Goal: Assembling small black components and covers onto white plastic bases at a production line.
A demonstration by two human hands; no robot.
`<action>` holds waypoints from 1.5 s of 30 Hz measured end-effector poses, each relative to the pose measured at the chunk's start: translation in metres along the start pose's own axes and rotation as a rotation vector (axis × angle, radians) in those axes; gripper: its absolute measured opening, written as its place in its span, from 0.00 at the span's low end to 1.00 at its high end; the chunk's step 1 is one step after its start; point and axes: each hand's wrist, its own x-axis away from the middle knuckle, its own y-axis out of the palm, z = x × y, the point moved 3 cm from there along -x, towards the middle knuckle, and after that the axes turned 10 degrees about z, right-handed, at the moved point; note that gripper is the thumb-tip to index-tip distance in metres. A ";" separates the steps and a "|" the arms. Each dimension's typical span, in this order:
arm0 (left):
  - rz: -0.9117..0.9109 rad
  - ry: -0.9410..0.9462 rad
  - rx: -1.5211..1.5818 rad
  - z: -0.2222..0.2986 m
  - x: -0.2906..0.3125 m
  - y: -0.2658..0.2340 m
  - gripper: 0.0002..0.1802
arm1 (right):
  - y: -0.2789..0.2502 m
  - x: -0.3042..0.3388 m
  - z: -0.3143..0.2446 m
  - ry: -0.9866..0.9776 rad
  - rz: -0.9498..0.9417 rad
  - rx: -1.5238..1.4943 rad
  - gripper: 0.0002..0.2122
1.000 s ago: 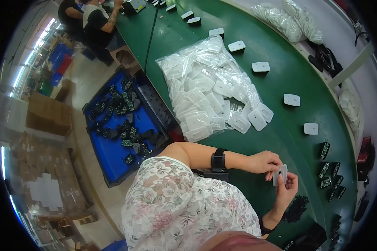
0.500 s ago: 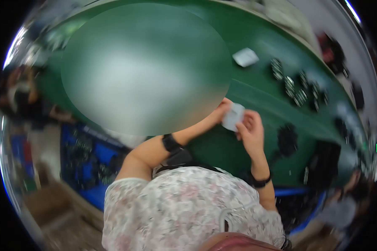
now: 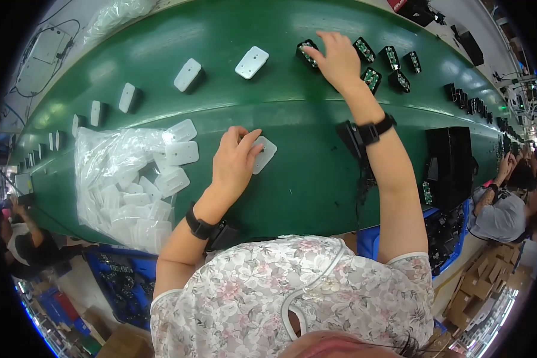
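My left hand (image 3: 232,162) is closed on the edge of a white plastic cover (image 3: 266,156), a flat rounded rectangle with a small dark hole, low over the green bench. Stretched out to the far side, my right hand (image 3: 340,62) has its fingers apart, with the thumb at a black housing (image 3: 306,52) that holds a green circuit board. Whether the thumb touches that housing, I cannot tell. Several similar open housings (image 3: 390,58) stand just right of this hand. A white-topped housing (image 3: 252,62) sits to its left.
A clear plastic bag (image 3: 122,179) spilling white covers lies left of my left hand. White-topped housings (image 3: 188,74) form a row along the far left. A black box (image 3: 447,167) stands at the right. Blue bins (image 3: 125,280) sit below the bench edge. Other people work at both sides.
Both hands were together on a white cover, blurred. Now my right hand has left it and reached far forward to the black housings, while the left keeps a cover. The view has also turned.
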 end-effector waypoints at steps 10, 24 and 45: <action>-0.054 0.120 -0.138 -0.006 0.027 -0.001 0.38 | -0.011 0.017 -0.027 0.556 -0.474 -0.693 0.20; -0.055 0.099 0.165 -0.021 0.019 -0.010 0.31 | -0.100 0.103 -0.081 0.187 -0.276 -0.539 0.16; -0.179 0.245 -0.059 -0.022 0.029 -0.019 0.29 | -0.087 0.118 -0.139 -0.066 -0.417 -0.573 0.20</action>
